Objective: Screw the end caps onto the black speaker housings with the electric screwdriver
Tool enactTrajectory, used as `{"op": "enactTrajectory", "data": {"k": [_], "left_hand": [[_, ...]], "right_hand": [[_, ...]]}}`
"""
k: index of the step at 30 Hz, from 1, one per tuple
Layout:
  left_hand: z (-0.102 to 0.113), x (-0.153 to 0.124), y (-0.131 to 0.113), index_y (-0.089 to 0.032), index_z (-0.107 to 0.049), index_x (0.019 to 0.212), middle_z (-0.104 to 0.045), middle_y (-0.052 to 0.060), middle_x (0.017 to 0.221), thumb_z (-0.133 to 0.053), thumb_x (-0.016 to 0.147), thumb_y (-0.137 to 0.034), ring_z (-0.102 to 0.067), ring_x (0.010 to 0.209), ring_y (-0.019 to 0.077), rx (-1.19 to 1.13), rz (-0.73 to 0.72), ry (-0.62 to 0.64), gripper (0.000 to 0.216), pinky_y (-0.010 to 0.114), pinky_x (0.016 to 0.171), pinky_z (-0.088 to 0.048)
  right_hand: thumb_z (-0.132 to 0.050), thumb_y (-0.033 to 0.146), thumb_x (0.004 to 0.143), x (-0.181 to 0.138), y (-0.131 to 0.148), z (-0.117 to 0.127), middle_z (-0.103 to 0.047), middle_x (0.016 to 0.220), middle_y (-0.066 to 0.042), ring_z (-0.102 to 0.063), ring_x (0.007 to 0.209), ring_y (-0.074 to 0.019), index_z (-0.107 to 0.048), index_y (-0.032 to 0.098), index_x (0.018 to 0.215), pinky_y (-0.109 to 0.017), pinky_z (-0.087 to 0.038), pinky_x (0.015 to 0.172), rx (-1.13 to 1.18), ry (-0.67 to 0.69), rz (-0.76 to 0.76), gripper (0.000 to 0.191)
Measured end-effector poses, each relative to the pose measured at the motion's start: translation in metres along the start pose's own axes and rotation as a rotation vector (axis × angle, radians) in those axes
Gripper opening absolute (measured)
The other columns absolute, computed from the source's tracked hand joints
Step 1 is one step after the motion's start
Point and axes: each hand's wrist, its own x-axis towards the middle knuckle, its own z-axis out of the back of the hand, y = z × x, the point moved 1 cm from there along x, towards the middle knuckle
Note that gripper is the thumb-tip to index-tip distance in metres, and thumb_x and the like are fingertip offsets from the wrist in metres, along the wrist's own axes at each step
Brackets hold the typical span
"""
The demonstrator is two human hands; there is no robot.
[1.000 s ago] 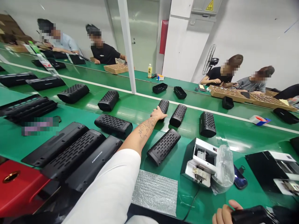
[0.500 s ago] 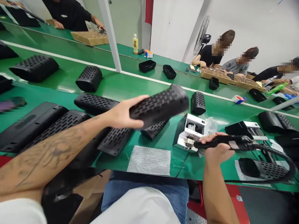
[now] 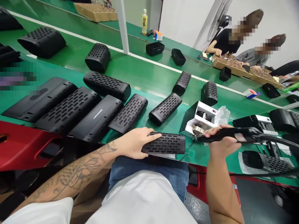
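Green smooth-topped bench (image 3: 201, 160) right in front of my lap, blue jeans (image 3: 149, 172) showing at its edge. Left hand (image 3: 135, 141) wrapped round the left end of a black slotted plastic housing (image 3: 167, 143), fingers over the top; it's at the bench edge, over a silvery foam sheet (image 3: 168, 156), only a sliver visible. Can't tell if it's resting on that. Right hand (image 3: 220, 144) closed round a black cylindrical corded hand tool (image 3: 249, 135), its tip end at the metal front of a white-and-black boxy machine (image 3: 207, 121). Contact there unclear. Crumpled clear plastic bag (image 3: 221, 115) just behind. Left of the held part: slanted row of black housings (image 3: 97, 118), some slotted, one plain with white lettering. Past those, more slotted housings (image 3: 98, 57) spaced along the green line. White upright post (image 3: 122, 28) at the pale divider strip; beyond it, two open black plastic shells (image 3: 154, 48), yellow-labelled bottle (image 3: 144, 23). Far right: two people (image 3: 230, 39) at brown cardboard trays (image 3: 230, 64), black wire-cage fan (image 3: 218, 20) by the wall.
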Motion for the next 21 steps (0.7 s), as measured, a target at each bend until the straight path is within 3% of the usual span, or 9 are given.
{"op": "enactTrajectory", "data": {"k": [3, 6, 8, 14, 21], "left_hand": [[0.002, 0.004, 0.0, -0.024, -0.048, 0.186, -0.069, 0.024, 0.163, -0.095, 0.087, -0.039, -0.077, 0.133, 0.0428, 0.026, -0.003, -0.013, 0.111, 0.055, 0.114, -0.066], [0.002, 0.006, -0.002, -0.024, -0.05, 0.185, -0.07, 0.023, 0.161, -0.095, 0.087, -0.038, -0.076, 0.13, 0.0413, 0.001, -0.003, -0.031, 0.108, 0.054, 0.114, -0.065], [0.001, 0.008, -0.001, -0.022, -0.052, 0.184, -0.07, 0.023, 0.159, -0.094, 0.087, -0.037, -0.076, 0.128, 0.0407, -0.025, -0.004, -0.041, 0.107, 0.054, 0.113, -0.064], [-0.002, 0.01, 0.004, -0.023, -0.051, 0.185, -0.07, 0.021, 0.158, -0.094, 0.088, -0.04, -0.076, 0.127, 0.0389, -0.053, 0.007, -0.039, 0.107, 0.052, 0.113, -0.064], [-0.001, 0.01, 0.003, -0.022, -0.054, 0.184, -0.07, 0.022, 0.158, -0.096, 0.086, -0.04, -0.076, 0.126, 0.0388, -0.09, 0.036, -0.027, 0.108, 0.052, 0.114, -0.064]], "right_hand": [[-0.073, 0.105, 0.085, -0.012, 0.027, 0.007, -0.066, 0.058, 0.003, -0.057, 0.037, -0.0199, -0.082, 0.025, 0.1, -0.039, -0.056, 0.04, 0.075, 0.088, 0.044, 0.081], [-0.051, 0.113, 0.092, -0.031, 0.054, 0.004, -0.073, 0.063, 0.002, -0.057, 0.035, -0.0204, -0.088, 0.027, 0.118, -0.041, -0.057, 0.037, 0.17, 0.316, 0.097, 0.097], [-0.051, 0.113, 0.093, -0.044, 0.065, -0.004, -0.076, 0.068, 0.002, -0.061, 0.038, -0.0196, -0.088, 0.027, 0.129, -0.039, -0.058, 0.039, 0.21, 0.41, 0.089, 0.1], [-0.058, 0.102, 0.101, -0.066, 0.057, -0.024, -0.075, 0.071, -0.001, -0.067, 0.05, -0.021, -0.087, 0.025, 0.128, -0.04, -0.062, 0.048, 0.258, 0.398, 0.037, 0.087], [-0.065, 0.086, 0.107, -0.07, 0.043, -0.033, -0.074, 0.069, 0.0, -0.064, 0.048, -0.0191, -0.088, 0.022, 0.117, -0.038, -0.059, 0.046, 0.334, 0.408, -0.014, 0.068]]}}
